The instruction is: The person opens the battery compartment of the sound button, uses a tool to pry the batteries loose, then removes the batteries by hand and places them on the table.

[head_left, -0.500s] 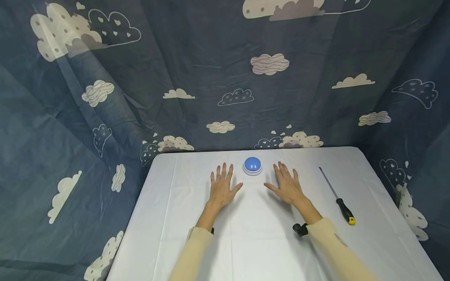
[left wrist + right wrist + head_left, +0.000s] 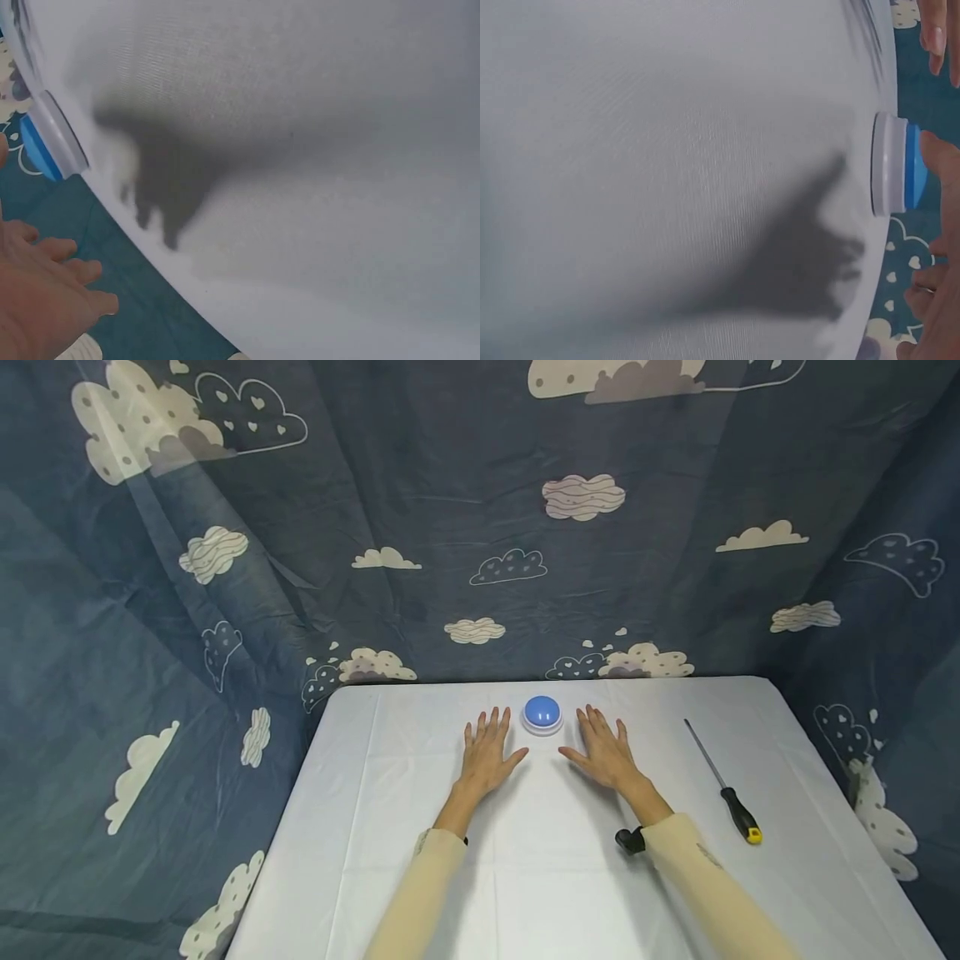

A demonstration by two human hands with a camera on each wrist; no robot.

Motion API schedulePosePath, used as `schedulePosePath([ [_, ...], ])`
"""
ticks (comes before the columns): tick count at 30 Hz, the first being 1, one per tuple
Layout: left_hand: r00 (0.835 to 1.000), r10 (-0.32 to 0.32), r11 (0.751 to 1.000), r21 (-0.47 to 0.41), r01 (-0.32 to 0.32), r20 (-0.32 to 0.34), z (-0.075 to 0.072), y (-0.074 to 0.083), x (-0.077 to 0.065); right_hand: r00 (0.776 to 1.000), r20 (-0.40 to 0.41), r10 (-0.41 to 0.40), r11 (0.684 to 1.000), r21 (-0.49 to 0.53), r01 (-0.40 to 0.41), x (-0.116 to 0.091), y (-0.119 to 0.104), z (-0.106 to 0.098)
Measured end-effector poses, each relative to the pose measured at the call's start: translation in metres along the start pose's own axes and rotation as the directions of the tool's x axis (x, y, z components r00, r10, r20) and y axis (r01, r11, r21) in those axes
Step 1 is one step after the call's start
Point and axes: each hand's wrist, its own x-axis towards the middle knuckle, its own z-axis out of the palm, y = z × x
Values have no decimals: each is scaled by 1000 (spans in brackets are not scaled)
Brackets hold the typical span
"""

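Observation:
A round push button (image 2: 542,713) with a blue dome and a white base stands near the far edge of the table, between the two hands. To its left, the left hand (image 2: 486,758) is held palm down over the cloth, fingers spread and empty. The right hand (image 2: 606,753) mirrors it on the other side, fingers straight, holding nothing. Shadows on the cloth in both wrist views show the hands raised above it. The button (image 2: 54,136) appears beyond the left fingers (image 2: 56,247), and in the right wrist view the right thumb (image 2: 939,156) overlaps the button (image 2: 891,165).
A screwdriver (image 2: 738,814) with a black and yellow handle lies at the right of the table, its shaft pointing to the far edge. White cloth (image 2: 405,827) covers the table. A dark blue curtain (image 2: 420,468) with cloud prints hangs behind and at both sides.
The left hand has shifted right, nearer the button. The right hand has moved slightly left, so the hands are closer together. The button and screwdriver still lie in place on the cloth.

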Motion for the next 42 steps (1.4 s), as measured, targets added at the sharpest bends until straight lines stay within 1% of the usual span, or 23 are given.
schedulePosePath([
  [5,1000,13,1000,4,-13,26,8,-1,14,1000,7,-1,1000,21,1,11,0,9],
  [8,999,21,1000,-18,-21,28,13,1,22,1000,2,-8,999,48,8,19,0,13],
  [11,998,29,998,-56,-27,46,18,5,30,1000,18,-11,997,79,9,27,1,17],
  [14,997,40,993,-115,-32,71,22,10,34,999,40,-2,993,119,-3,33,1,20],
  [17,996,39,989,-145,-27,83,27,13,38,999,52,3,989,148,-10,38,0,22],
  [21,996,24,992,-124,-13,85,33,13,42,999,51,-13,986,170,4,42,-2,25],
  [26,997,35,989,-147,-23,76,38,11,47,999,52,-11,981,192,0,45,-4,33],
  [30,997,29,983,-183,-16,67,41,12,48,998,61,8,977,212,-21,44,-6,38],
  [33,999,19,978,-206,-12,31,43,14,49,999,51,16,974,226,-27,44,-9,39],
  [38,999,-2,974,-225,-9,-48,44,18,50,1000,-13,12,971,238,-9,47,-14,38],
  [40,998,-11,969,-248,-6,-68,44,20,50,999,-27,18,971,240,-11,47,-15,37],
  [42,997,-25,964,-267,4,-74,44,22,49,999,-35,26,970,243,-17,47,-15,37],
])
